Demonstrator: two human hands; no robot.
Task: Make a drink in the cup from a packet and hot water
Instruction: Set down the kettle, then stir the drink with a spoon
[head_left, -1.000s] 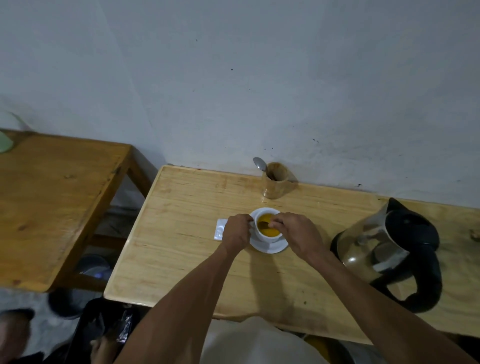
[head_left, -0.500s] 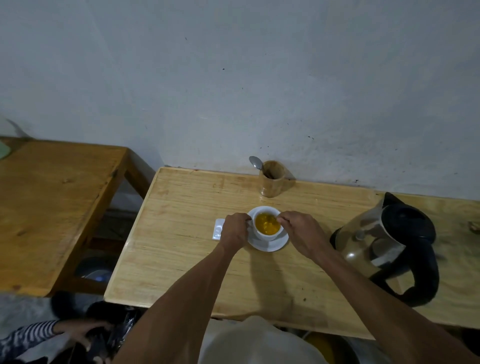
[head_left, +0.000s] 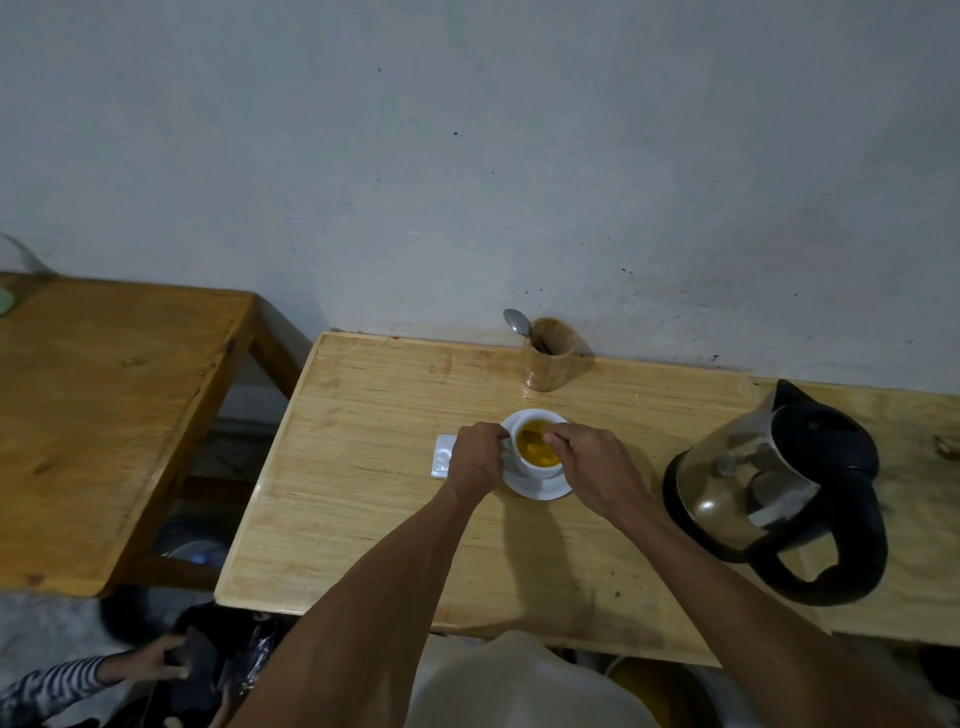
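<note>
A white cup (head_left: 546, 468) full of orange-yellow drink stands on a white saucer (head_left: 540, 488) in the middle of the light wooden table (head_left: 363, 467). My left hand (head_left: 475, 457) grips the cup's left side at the handle. My right hand (head_left: 592, 467) is closed on a spoon (head_left: 532, 441) whose bowl dips into the drink. A white packet (head_left: 444, 456) lies flat on the table just left of my left hand, partly hidden by it.
A steel and black electric kettle (head_left: 779, 488) stands at the right. A wooden holder (head_left: 548, 358) with a spoon (head_left: 517, 322) is by the wall. A darker wooden table (head_left: 104, 405) is at the left. Another person's hand (head_left: 156, 660) reaches into a dark bag below.
My right hand has shifted over the cup with the spoon, moving it around in the drink. The left hand stays on the cup. A striped-sleeved hand has come into view at the bottom left.
</note>
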